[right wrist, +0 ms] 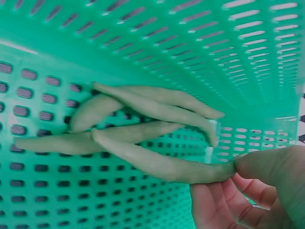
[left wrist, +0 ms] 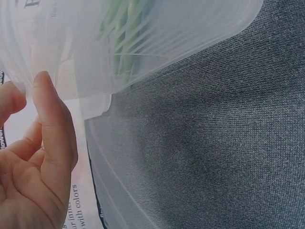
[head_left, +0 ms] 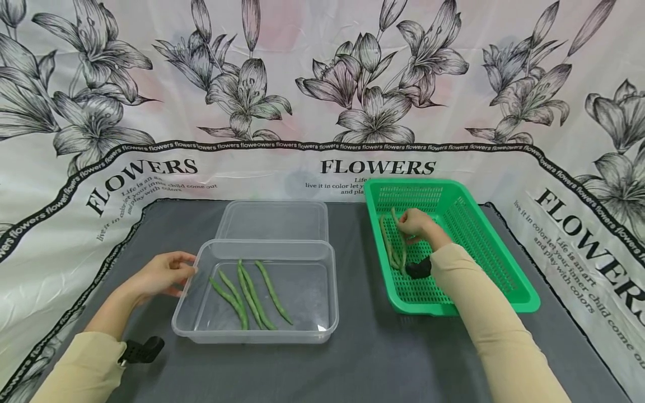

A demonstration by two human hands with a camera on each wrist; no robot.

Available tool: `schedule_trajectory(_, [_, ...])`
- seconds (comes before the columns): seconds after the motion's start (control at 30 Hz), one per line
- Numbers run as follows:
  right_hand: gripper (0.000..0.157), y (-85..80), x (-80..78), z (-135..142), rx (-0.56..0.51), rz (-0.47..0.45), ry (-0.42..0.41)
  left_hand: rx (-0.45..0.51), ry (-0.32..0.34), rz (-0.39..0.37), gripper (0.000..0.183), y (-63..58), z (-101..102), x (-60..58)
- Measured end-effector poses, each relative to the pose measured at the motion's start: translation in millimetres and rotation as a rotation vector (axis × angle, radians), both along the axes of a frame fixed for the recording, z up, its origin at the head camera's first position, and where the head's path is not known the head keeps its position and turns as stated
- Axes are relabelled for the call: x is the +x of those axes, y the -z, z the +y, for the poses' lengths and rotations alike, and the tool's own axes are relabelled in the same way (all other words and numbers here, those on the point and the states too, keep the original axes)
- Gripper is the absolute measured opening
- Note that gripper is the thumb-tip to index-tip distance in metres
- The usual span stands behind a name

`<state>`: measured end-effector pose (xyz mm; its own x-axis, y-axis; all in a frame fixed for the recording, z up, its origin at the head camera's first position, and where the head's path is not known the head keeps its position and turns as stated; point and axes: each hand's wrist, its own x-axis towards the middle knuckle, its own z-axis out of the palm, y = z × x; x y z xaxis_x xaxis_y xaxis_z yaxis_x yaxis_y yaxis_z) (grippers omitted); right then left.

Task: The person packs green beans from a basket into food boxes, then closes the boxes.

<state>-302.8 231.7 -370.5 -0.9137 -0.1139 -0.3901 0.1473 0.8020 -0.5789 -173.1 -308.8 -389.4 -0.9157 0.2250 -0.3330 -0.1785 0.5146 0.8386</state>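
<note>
In the head view my left hand [head_left: 162, 272] is at the left rim of a clear plastic box [head_left: 314, 291], thumb and forefinger pinching the rim. Several green beans [head_left: 250, 291] lie lengthwise on its bottom. My right hand [head_left: 417, 224] reaches into a green perforated basket [head_left: 496, 263]. Between thumb and fingertips it pinches one end of a green bean [right wrist: 164, 164], seen close up in the right wrist view. Beneath and beside that bean, a few loose beans [right wrist: 157, 106] rest on the basket floor along one wall.
Behind the box lies a clear lid [head_left: 274, 219] on the grey cloth [head_left: 358, 364]. A white flower-printed sheet [head_left: 282, 173] rises at the back and continues along both sides. The basket stands to the right of the box, with a strip of cloth between them.
</note>
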Motion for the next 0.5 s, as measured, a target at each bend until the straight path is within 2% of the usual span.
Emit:
schedule_trajectory(0.2, [0.03,-19.5,-3.2,-4.1,0.025,0.051,-0.006,0.002,-0.001,0.001,0.058,1.9,-0.5,1.0])
schedule_trajectory(0.5, [0.03,-60.9,-5.8,-15.5,0.054,0.128,-0.032,-0.009,-0.004,-0.001,0.058,0.3,-1.3,0.9])
